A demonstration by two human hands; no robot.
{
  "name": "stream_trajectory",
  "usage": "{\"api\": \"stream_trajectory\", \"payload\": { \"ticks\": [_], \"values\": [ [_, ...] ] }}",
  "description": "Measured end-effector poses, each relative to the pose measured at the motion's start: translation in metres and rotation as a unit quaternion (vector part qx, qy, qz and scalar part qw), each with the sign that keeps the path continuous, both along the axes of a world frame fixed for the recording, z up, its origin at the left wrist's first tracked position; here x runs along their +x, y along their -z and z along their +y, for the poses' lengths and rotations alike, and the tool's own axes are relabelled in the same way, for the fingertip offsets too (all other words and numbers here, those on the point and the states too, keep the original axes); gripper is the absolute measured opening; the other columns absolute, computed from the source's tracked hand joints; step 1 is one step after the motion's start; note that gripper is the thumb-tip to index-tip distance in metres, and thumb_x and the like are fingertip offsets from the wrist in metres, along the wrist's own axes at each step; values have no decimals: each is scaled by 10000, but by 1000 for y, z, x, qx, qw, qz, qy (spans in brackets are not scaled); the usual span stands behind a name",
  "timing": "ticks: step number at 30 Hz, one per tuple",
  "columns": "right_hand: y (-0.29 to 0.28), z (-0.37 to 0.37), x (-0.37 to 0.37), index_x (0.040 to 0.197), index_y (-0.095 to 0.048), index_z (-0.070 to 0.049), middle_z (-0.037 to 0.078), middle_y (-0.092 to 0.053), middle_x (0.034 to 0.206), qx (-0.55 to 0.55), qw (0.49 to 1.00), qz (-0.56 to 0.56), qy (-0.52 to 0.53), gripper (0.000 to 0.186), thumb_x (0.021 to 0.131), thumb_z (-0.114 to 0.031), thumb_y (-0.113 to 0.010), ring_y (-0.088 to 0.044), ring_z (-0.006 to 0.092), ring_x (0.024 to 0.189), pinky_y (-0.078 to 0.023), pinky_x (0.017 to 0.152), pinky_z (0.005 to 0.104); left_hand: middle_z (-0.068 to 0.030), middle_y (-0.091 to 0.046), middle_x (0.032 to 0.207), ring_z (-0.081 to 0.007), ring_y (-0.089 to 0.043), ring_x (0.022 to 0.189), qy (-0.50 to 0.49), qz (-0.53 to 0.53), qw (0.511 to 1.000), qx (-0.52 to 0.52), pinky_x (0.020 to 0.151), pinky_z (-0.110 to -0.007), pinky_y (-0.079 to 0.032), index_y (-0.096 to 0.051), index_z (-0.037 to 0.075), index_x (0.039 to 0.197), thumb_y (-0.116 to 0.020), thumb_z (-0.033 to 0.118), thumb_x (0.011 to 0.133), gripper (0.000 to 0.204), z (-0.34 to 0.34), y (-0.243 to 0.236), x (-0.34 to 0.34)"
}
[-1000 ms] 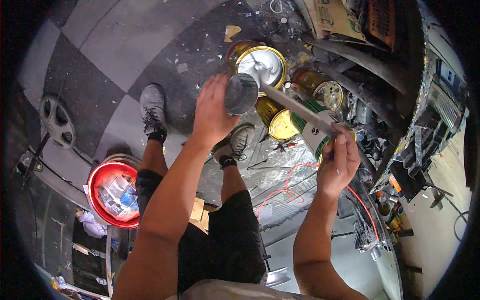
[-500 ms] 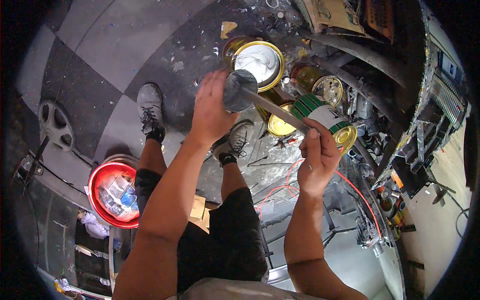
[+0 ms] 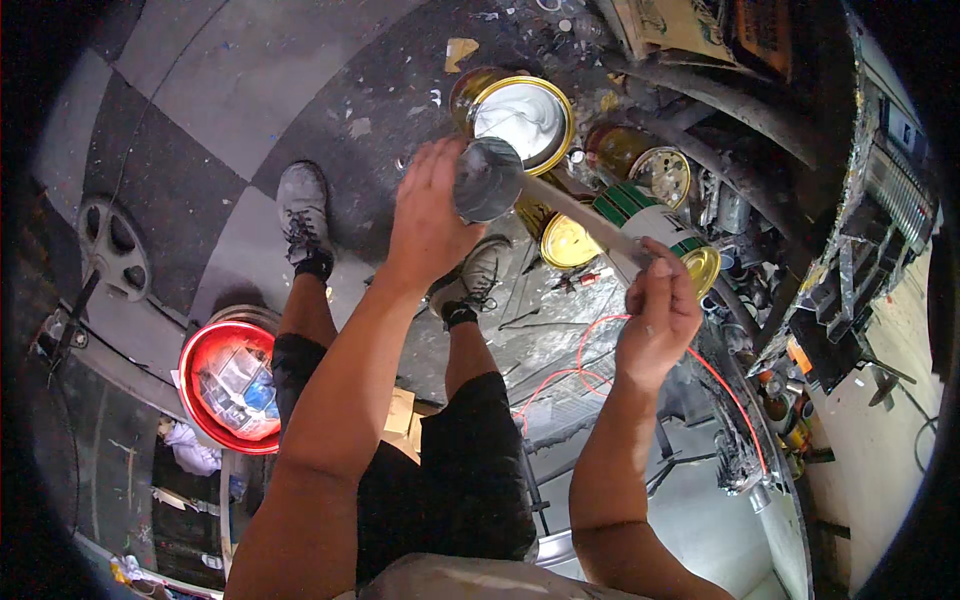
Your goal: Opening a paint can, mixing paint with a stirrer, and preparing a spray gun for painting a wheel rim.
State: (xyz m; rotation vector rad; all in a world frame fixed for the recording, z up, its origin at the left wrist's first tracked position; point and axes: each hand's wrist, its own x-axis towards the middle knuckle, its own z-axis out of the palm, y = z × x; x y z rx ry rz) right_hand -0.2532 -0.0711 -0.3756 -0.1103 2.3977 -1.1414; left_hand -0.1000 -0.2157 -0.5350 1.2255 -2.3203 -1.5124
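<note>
My left hand (image 3: 430, 215) is wrapped round a dark metal cup (image 3: 485, 185), held just in front of an open tin (image 3: 520, 125) of white paste with a gold rim. My right hand (image 3: 655, 305) grips a long, flat stick (image 3: 580, 210), its far end at the cup's rim; I cannot tell whether it touches. Below the stick lie a tin with a yellow top (image 3: 572, 240) and a green-and-white can (image 3: 650, 230) with a gold lid.
My feet are on a stained checkered floor (image 3: 225, 90). A red-rimmed bucket (image 3: 198, 425) of plastic items stands left, near a wheel cover (image 3: 115, 265). Clutter, dark tubes (image 3: 740, 110) and a metal rack (image 3: 860, 260) line the right; a red hose (image 3: 730, 400) crosses below.
My right hand moved down and left, then slightly back up and right, with the stick. Its far end shifted at the cup. My left hand and cup shifted only slightly.
</note>
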Motion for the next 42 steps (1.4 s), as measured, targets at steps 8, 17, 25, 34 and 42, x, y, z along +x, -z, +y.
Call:
{"api": "stream_trajectory", "payload": {
  "ticks": [8, 17, 25, 34, 42],
  "values": [
    [121, -22, -49, 1249, -735, -41, 143, -761, 1113, 154, 982, 28, -104, 326, 1051, -252, -583, -705, 201, 927, -541, 846, 336, -240, -526, 1478, -467, -450, 1405, 17, 16, 1000, 10, 1202, -511, -351, -460, 2, 1459, -894, 98, 640, 931, -5, 7, 5],
    [173, -49, -46, 1212, -741, -43, 165, -758, 1145, 224, 955, -41, -192, 356, 1039, -322, -605, -715, 345, 1033, -541, 917, 416, -235, -526, 1481, -458, -448, 1410, 8, -25, 999, 21, 1207, -512, -346, -456, -5, 1470, -895, 113, 644, 943, -1, 16, 14],
    [16, 4, -42, 1173, -747, 3, -27, -587, 785, 5, 1000, -13, -11, 313, 1052, -258, -622, -432, 35, 656, -323, 582, 223, -214, -533, 1480, -448, -453, 1410, -4, -8, 1000, 2, 1199, -508, -361, -479, 25, 1460, -884, 118, 634, 925, 7, 16, 4],
    [2, -31, -5, 1138, -731, 32, 59, -668, 859, 41, 990, -40, -132, 200, 1033, -95, -617, -581, 128, 748, -465, 684, 286, -203, -521, 1496, -433, -447, 1416, 9, -24, 1000, -9, 1190, -509, -368, -475, 45, 1470, -888, 105, 622, 944, 8, 13, 2],
    [9, -34, 6, 1113, -748, 16, 123, -669, 816, 65, 968, 28, -240, 175, 988, -47, -644, -623, 214, 713, -489, 678, 327, -204, -502, 1511, -425, -430, 1434, 21, -35, 999, -5, 1189, -511, -361, -461, 53, 1487, -908, 114, 621, 976, 10, 13, 0]
  ]
}}
